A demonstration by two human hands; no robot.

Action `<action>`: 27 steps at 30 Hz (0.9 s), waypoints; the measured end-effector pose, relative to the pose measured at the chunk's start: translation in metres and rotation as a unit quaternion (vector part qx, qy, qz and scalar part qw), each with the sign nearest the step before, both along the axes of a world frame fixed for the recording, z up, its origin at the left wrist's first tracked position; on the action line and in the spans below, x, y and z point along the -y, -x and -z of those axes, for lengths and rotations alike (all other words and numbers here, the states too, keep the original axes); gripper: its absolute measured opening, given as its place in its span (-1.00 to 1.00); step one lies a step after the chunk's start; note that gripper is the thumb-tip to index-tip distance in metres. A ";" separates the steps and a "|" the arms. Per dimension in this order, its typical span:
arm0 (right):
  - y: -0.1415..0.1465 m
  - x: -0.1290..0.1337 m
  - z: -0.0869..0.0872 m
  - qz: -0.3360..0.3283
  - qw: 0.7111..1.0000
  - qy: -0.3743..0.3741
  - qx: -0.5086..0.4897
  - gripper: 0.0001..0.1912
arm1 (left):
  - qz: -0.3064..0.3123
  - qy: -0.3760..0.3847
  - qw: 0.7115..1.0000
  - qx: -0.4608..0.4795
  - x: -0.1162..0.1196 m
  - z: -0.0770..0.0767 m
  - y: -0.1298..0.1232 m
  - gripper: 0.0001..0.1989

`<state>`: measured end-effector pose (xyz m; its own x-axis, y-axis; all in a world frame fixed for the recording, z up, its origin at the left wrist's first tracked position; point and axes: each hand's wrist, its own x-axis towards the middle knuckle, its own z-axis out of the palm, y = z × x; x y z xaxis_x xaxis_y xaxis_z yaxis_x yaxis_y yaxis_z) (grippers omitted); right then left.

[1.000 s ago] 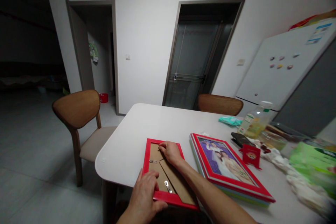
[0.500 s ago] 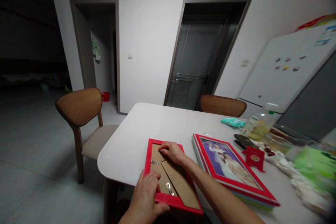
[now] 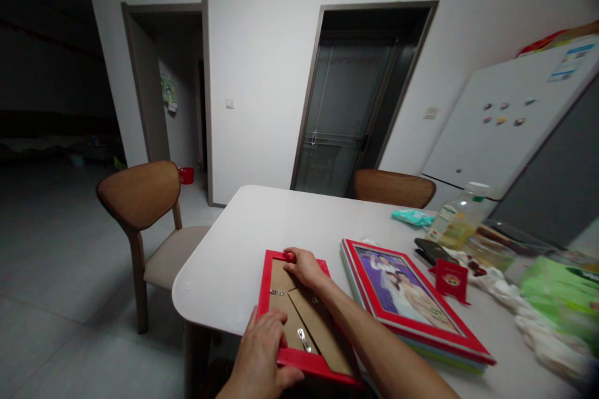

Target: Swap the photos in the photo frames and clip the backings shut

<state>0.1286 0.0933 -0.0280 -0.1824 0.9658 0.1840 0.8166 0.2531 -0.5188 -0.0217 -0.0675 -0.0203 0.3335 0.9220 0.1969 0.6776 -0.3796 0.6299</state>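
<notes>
A red picture frame (image 3: 306, 358) lies face down at the table's near edge, its brown backing board (image 3: 281, 277) and metal hangers uppermost. My left hand (image 3: 264, 349) grips its near left corner, the thumb along the near rim and the fingers over the left side. At the far end, my right hand (image 3: 304, 267) has its fingers curled against the frame's far rim and the top of the board; my forearm covers part of the right side. Just right of it, a stack of frames rests with a red-framed wedding photo (image 3: 402, 290) on top.
The white table (image 3: 224, 262) also bears a dark wallet-like item (image 3: 433, 251), a small red packet (image 3: 452, 280), a teal wrapper (image 3: 412, 217), a bottle of yellowish liquid (image 3: 456, 221) and a green plastic bag (image 3: 556, 293). Wooden chairs stand at left (image 3: 140, 196) and behind (image 3: 395, 188).
My right hand's fingers have shifted slightly, from the backing board toward the frame's far rim. My left hand keeps its hold. The view has moved a little.
</notes>
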 end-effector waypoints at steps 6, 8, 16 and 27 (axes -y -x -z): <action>-0.010 -0.008 0.000 0.069 0.997 -0.012 0.030 -0.65 | 0.001 -0.004 1.000 -0.002 0.003 0.000 -0.005 -0.69; -0.010 -0.007 0.000 0.078 0.996 -0.019 0.037 -0.67 | 0.000 -0.009 1.000 0.004 0.003 0.000 -0.007 -0.68; -0.016 0.014 -0.013 0.047 0.997 -0.051 0.026 -0.72 | 0.001 -0.010 1.000 0.010 0.000 0.001 -0.002 -0.68; -0.068 0.094 -0.025 -0.068 0.994 -0.021 0.085 -0.77 | 0.003 -0.034 0.999 0.013 -0.004 0.002 0.000 -0.76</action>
